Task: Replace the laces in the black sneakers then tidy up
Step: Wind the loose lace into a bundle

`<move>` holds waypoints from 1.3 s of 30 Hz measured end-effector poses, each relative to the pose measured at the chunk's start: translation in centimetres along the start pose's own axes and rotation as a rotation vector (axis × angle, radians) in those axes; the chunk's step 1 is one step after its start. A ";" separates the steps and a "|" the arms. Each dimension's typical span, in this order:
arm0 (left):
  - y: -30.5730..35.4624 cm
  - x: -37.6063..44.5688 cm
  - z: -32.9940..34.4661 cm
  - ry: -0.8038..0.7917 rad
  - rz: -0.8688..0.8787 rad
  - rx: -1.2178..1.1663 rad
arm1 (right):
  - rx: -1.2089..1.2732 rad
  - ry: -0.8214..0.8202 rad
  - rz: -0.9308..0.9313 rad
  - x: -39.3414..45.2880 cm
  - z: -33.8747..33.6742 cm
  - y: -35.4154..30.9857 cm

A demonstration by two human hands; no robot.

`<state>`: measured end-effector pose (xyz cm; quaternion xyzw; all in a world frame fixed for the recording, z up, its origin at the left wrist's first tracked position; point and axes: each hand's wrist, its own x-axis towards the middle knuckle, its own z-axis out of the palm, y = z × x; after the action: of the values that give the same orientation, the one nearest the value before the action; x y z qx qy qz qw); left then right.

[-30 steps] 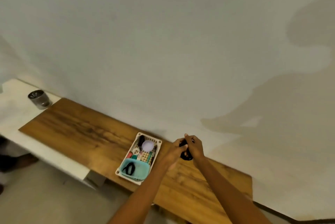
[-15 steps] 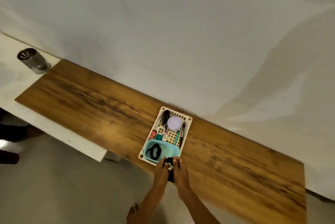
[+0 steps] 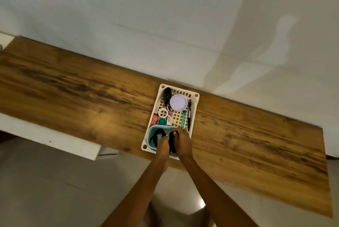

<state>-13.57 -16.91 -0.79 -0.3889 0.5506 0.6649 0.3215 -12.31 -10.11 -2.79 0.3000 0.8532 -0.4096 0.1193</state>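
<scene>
Black lace bundle [image 3: 172, 143] | both hands gripping it: L [image 3: 163, 146], R [image 3: 181, 143] | over teal tub [image 3: 152, 131]

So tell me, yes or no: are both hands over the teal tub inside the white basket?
Yes: the left hand and right hand hold a black bundle over the teal tub in the white basket.

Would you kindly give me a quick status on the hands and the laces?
Both hands, left and right, closed on a black lace bundle over the teal tub. Another lace already inside. Nothing in the way.
</scene>
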 end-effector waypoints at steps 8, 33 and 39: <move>0.8 0.9 -1.2 -0.038 0.006 0.105 | -0.172 -0.056 -0.088 0.5 -0.2 0.5; 3.1 0.4 -4.0 -0.151 0.552 0.720 | -0.592 -0.019 -0.203 -0.6 -2.0 1.6; 1.3 0.9 -7.1 0.040 1.242 1.624 | -0.490 -0.034 -0.366 -1.3 -1.3 1.0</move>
<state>-13.93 -24.08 -1.57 0.2895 0.9446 0.1338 0.0773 -10.58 -9.17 -2.02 0.0967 0.9644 -0.2111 0.1267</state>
